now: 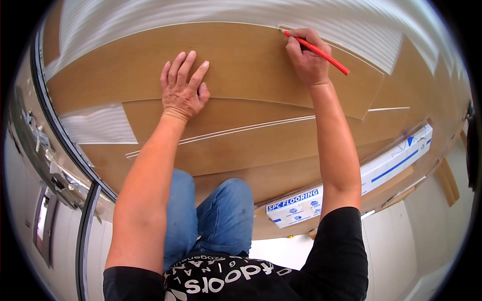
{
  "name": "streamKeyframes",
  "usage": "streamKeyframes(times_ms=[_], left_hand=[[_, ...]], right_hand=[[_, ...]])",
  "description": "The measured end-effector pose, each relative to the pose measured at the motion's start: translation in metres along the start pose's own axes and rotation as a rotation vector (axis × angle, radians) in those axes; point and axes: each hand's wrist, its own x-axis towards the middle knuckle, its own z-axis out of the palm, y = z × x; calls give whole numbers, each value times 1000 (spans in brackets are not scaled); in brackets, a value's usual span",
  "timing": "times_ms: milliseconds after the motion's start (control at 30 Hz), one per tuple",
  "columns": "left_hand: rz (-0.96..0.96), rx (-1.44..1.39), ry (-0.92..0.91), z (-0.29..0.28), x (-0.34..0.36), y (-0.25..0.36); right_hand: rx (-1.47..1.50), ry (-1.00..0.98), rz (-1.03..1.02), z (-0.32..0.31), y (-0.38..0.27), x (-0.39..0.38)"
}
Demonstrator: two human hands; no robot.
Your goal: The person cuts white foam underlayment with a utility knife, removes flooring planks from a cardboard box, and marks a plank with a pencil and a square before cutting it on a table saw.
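Note:
A long brown floor plank [241, 62] lies crosswise in front of me, over other brown planks. My left hand [183, 90] rests flat on it left of the middle, fingers spread. In my right hand [309, 57] is a red pencil [324, 53], gripped between thumb and fingers. Its tip touches down at the plank's far edge, right of the middle. A thin pale line runs along that far edge. The heel of my right hand is over the plank.
White rippled underlay sheet [135, 22] spreads beyond the plank. Nearer lies another brown plank [241, 118], with a thin white strip [241, 129] across the boards. A white and blue flooring carton [396, 158] sits at the near right. A dark metal frame track [63, 135] bounds the left side.

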Motion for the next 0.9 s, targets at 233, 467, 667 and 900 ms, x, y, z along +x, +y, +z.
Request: streamKeyframes(times_ms=[233,467,667,900], left_hand=[[36,11,3,-4,-3,-6],[145,68,40,11,-3,-3],[331,56,-192,-18,0,-22],[642,359,-668,-163,-90,-123]], right_hand=[[428,133,268,-19,-36,-70],[114,721,576,-48,-138,-422],[-244,666,1287,3,-244,-755],[-345,274,1786,110,-234,-860]])
